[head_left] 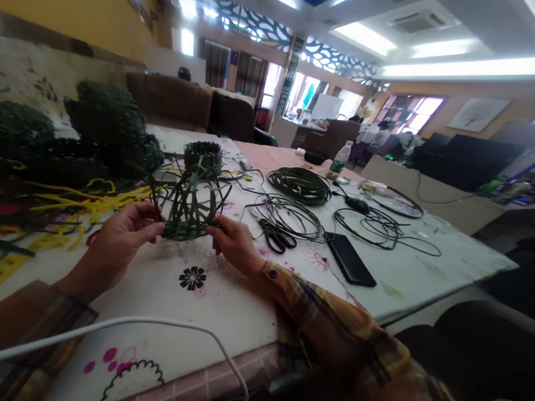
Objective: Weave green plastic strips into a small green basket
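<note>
Bright room, tilted wide-angle view, soft at the edges.

Light pours from the ceiling panels (363, 35) and the far windows (304, 91), both blown out to white glare. The tablecloth (242, 298) is evenly lit, with only faint shadows under the left hand (118, 243) and right hand (233, 242). The green woven pile (38, 144) at left smears into blur, the lower right corner sinks into darkness, and straight lines bow with fisheye distortion.
</note>
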### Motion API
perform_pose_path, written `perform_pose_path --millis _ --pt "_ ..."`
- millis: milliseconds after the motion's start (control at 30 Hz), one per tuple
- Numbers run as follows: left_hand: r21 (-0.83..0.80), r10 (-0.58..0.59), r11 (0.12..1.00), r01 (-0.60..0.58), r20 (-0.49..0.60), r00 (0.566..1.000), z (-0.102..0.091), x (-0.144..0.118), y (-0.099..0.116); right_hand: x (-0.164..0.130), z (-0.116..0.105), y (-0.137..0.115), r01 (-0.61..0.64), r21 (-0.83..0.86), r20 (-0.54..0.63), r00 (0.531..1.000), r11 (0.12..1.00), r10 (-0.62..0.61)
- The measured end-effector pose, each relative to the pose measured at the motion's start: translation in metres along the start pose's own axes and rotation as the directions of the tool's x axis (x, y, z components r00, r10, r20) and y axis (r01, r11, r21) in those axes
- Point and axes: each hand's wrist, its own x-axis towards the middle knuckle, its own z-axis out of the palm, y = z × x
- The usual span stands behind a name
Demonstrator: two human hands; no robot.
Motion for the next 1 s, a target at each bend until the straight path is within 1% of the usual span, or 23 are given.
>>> perform_pose_path --millis 100,200,333,400,533,633,700,767,833,900,1000 --pt "0.080 0.079 0.993 -0.082 0.044 0.996 0.000 -0.002 0.000 -0.001 0.000 0.000 -0.005 -0.004 -0.012 1.000 1.000 0.005" --pt "0.138 0.122 0.982 -0.131 0.068 0.990 0.000 -0.002 -0.002 -0.003 -0.001 0.000 0.017 -0.004 -0.020 1.000 1.000 -0.017" --pt "0.122 0.219 0.968 -0.218 0.006 0.976 0.000 0.001 -0.007 -0.004 0.000 0.001 0.023 -0.069 -0.051 0.998 0.997 -0.027" --pt "0.138 0.260 0.957 -0.257 -0.008 0.965 0.000 0.004 -0.008 -0.004 0.001 0.001 0.021 -0.110 -0.065 0.997 0.994 -0.029" --pt "0.231 0.258 0.936 -0.266 0.065 0.964 -0.005 0.006 -0.010 -0.005 0.001 0.000 0.025 -0.151 -0.083 0.996 0.988 -0.038" --pt "0.240 0.267 0.928 -0.285 0.105 0.958 -0.007 0.006 -0.013 -0.006 0.000 -0.001 0.037 -0.168 -0.096 0.994 0.985 -0.053" --pt "0.289 0.263 0.917 -0.275 0.078 0.962 -0.006 0.004 -0.014 -0.006 -0.001 -0.002 0.048 -0.193 -0.106 0.992 0.980 -0.070" --pt "0.398 0.264 0.885 -0.239 -0.008 0.964 -0.004 0.002 -0.014 -0.005 -0.001 -0.004 0.057 -0.231 -0.118 0.989 0.971 -0.086" --pt "0.478 0.276 0.854 -0.204 -0.085 0.957 -0.003 0.001 -0.012 -0.005 -0.001 -0.005 0.061 -0.254 -0.120 0.988 0.965 -0.094" --pt "0.461 0.271 0.865 -0.200 -0.093 0.958 -0.002 0.002 -0.011 -0.004 -0.001 -0.007 0.064 -0.261 -0.110 0.989 0.963 -0.096" --pt "0.344 0.258 0.907 -0.242 0.002 0.966 -0.004 0.004 -0.012 -0.003 -0.001 -0.007 0.070 -0.288 -0.108 0.989 0.955 -0.106"
